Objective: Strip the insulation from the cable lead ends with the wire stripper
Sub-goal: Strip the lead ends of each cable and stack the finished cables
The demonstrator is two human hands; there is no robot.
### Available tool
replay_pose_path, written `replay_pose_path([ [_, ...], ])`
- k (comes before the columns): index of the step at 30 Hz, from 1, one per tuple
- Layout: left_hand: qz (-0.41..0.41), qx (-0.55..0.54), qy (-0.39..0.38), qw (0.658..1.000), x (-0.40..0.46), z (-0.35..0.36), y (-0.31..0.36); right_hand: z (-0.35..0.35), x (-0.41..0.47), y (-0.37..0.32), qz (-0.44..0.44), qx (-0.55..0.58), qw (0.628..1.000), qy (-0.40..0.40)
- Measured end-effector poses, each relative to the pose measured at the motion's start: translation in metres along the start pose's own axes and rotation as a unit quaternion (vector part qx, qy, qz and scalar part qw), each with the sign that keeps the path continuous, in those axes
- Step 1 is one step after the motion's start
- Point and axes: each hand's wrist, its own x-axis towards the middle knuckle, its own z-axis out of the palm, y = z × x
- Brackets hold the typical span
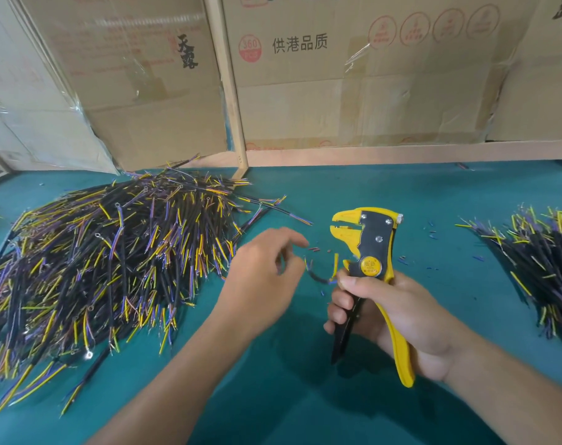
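My right hand grips the yellow-and-black wire stripper by its handles, upright, jaws pointing left. A short black cable curves out from under my right thumb, with a yellow lead sticking up beside the tool. My left hand hovers just left of the cable's free end. Its fingers are spread and curled and hold nothing; whether a fingertip touches the cable I cannot tell. A big pile of black cables with yellow, blue and purple leads lies at the left.
A smaller pile of cables lies at the right edge. Small bits of cut insulation are scattered on the green mat around the tool. Cardboard boxes and a wooden post wall off the back.
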Motion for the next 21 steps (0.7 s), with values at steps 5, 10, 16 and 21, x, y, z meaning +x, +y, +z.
replay_pose_path([
  [5,0.075,-0.048,-0.178,0.980,-0.006,0.002,0.003,-0.004,0.000,-0.004,-0.011,0.024,1.000,0.002],
  [10,0.108,-0.113,-0.170,0.973,-0.005,0.000,0.000,-0.006,0.001,-0.005,-0.016,0.027,0.999,0.011],
  [16,0.085,-0.252,-0.203,0.942,-0.007,-0.001,0.009,-0.007,0.003,-0.004,-0.026,0.034,0.999,0.023],
  [21,0.070,-0.258,-0.183,0.946,-0.006,0.001,0.007,-0.009,0.004,-0.004,-0.028,0.023,0.999,0.033],
])
